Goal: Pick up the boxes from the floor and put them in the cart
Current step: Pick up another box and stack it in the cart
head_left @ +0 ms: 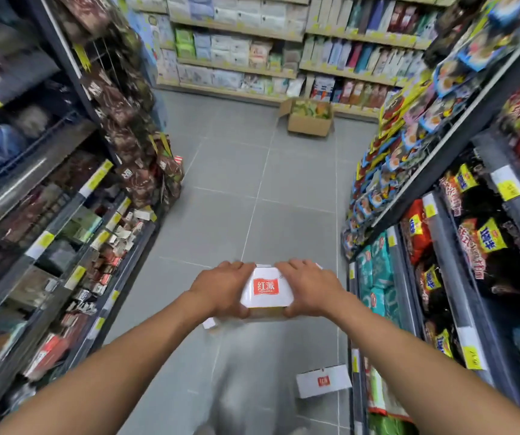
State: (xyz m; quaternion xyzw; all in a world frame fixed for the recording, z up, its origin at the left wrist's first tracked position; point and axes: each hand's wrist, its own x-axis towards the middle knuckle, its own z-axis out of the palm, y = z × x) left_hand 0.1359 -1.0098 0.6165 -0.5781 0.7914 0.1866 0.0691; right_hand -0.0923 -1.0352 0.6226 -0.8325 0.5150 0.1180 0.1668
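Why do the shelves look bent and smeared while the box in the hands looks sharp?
Head view: the wide lens bows the shelves outward at the edges; motion blur smears them, while the white box between the left hand and right hand stays fairly crisp; lighting is even, without harsh shadows.

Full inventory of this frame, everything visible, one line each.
held box: 1, white with red logo, between both hands, mid-aisle
floor box: 1, white with red logo, on the floor by the right shelf foot
cardboard carton: 1, brown, open, on the floor at the far shelves
left shelves: dark racks, packaged goods
right shelves: dark racks, snack packs
far shelves: pale, packaged goods
floor: grey tiles
cart: not in view
left hand: grip on the held box
right hand: grip on the held box
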